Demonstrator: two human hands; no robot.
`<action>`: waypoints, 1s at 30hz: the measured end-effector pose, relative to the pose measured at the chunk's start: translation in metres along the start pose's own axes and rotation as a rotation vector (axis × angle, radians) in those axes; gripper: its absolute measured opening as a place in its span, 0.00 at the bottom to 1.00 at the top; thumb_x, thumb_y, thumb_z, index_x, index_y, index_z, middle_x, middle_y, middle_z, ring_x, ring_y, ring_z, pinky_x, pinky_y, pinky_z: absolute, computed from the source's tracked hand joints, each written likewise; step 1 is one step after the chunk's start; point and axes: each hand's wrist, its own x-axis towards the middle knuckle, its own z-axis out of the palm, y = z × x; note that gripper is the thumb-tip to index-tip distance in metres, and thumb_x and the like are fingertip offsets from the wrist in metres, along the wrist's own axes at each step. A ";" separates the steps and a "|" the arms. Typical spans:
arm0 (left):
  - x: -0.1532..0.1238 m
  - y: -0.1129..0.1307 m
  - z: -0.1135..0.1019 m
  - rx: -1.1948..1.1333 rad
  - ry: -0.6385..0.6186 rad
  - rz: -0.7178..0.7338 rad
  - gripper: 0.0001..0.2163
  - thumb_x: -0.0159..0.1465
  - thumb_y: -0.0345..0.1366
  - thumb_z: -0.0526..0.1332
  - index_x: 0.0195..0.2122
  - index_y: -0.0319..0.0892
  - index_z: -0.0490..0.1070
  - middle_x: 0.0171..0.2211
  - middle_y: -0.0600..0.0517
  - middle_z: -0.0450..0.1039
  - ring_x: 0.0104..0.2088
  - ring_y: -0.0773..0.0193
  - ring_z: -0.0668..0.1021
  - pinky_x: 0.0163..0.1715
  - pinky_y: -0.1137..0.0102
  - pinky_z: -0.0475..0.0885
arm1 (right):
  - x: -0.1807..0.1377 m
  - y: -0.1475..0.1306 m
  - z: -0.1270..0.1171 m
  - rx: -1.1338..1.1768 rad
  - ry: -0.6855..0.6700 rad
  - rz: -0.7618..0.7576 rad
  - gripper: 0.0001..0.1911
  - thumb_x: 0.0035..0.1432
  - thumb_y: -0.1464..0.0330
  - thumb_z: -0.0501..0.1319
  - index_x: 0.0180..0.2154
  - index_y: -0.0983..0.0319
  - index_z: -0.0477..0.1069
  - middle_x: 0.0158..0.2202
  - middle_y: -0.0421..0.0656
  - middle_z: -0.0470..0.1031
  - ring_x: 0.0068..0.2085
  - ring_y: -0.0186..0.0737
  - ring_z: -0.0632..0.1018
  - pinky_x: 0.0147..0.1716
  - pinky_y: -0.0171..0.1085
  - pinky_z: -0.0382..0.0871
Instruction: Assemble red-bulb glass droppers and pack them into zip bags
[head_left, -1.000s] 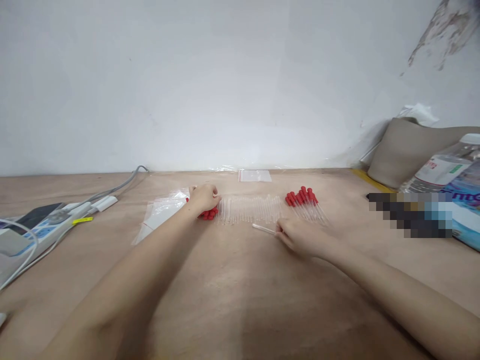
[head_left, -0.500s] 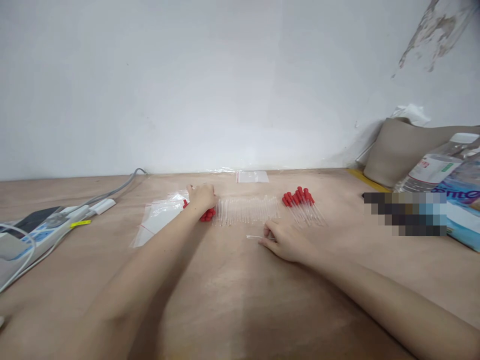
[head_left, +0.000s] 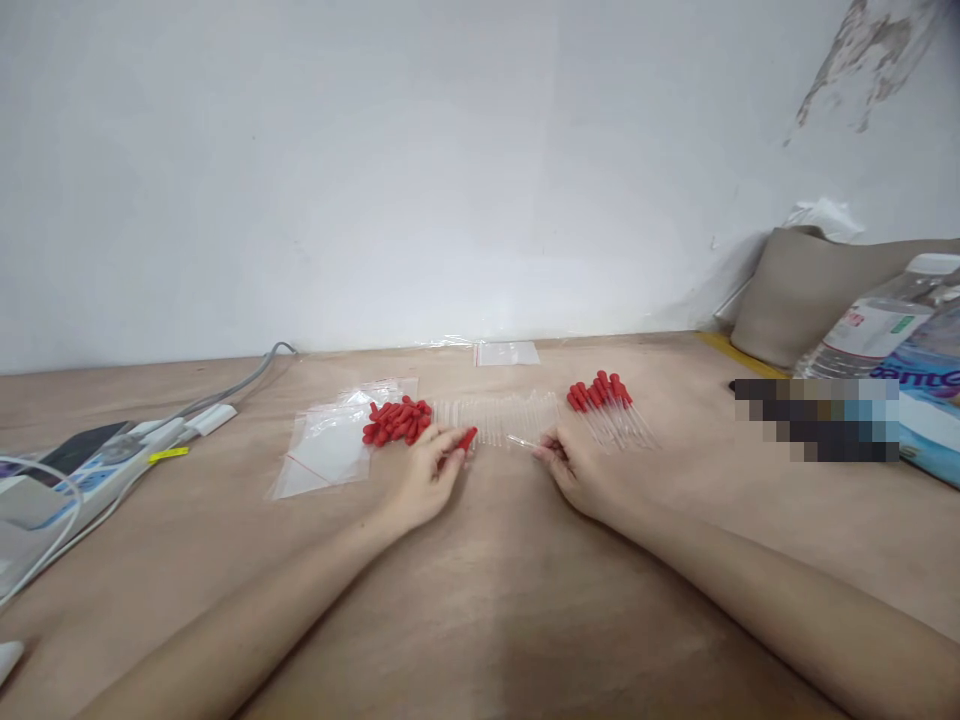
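My left hand (head_left: pixel 427 478) pinches a red rubber bulb (head_left: pixel 467 439) just in front of a row of clear glass tubes (head_left: pixel 496 414) lying on the wooden table (head_left: pixel 480 600). My right hand (head_left: pixel 581 470) pinches one clear glass tube (head_left: pixel 523 441), whose tip points left toward the bulb. The two hands are close, facing each other. A heap of loose red bulbs (head_left: pixel 396 420) lies left of the tube row. A bunch of finished droppers with red bulbs (head_left: pixel 606 402) lies to the right of the row.
Clear zip bags (head_left: pixel 326 450) lie left of the red heap, another small bag (head_left: pixel 507 353) by the wall. A white device with grey cables (head_left: pixel 82 455) sits far left. A tan bag (head_left: pixel 814 290), a water bottle (head_left: pixel 874 330) and a blue pack (head_left: pixel 930 400) stand at right.
My left hand left the red bulb heap and came toward the middle holding one bulb. My right hand lifted the glass tube and moved it up toward the bulb.
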 end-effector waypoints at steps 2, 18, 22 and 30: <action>-0.009 0.000 0.009 -0.046 -0.057 0.012 0.12 0.62 0.32 0.50 0.45 0.43 0.68 0.39 0.48 0.66 0.38 0.64 0.72 0.39 0.67 0.69 | 0.001 0.004 0.003 0.074 0.008 -0.017 0.09 0.59 0.63 0.49 0.35 0.60 0.62 0.31 0.42 0.71 0.33 0.36 0.72 0.34 0.35 0.65; -0.007 0.001 0.016 -0.055 -0.074 -0.021 0.09 0.61 0.37 0.55 0.40 0.41 0.70 0.34 0.49 0.70 0.33 0.64 0.72 0.32 0.70 0.68 | 0.003 -0.014 0.006 0.105 -0.141 -0.158 0.09 0.59 0.68 0.50 0.34 0.62 0.68 0.31 0.42 0.72 0.33 0.34 0.72 0.34 0.34 0.65; -0.007 0.001 0.016 -0.084 -0.063 0.044 0.08 0.62 0.37 0.55 0.37 0.41 0.72 0.32 0.51 0.72 0.33 0.65 0.73 0.33 0.71 0.67 | 0.005 -0.009 0.007 0.140 -0.154 -0.198 0.10 0.59 0.68 0.50 0.34 0.62 0.69 0.31 0.41 0.72 0.34 0.34 0.72 0.35 0.33 0.65; -0.009 0.008 0.012 -0.058 -0.181 0.148 0.09 0.63 0.35 0.53 0.35 0.41 0.72 0.31 0.51 0.73 0.32 0.66 0.73 0.33 0.72 0.66 | 0.009 0.005 0.006 -0.011 -0.200 -0.352 0.11 0.60 0.67 0.51 0.34 0.60 0.72 0.29 0.40 0.73 0.30 0.33 0.71 0.36 0.36 0.59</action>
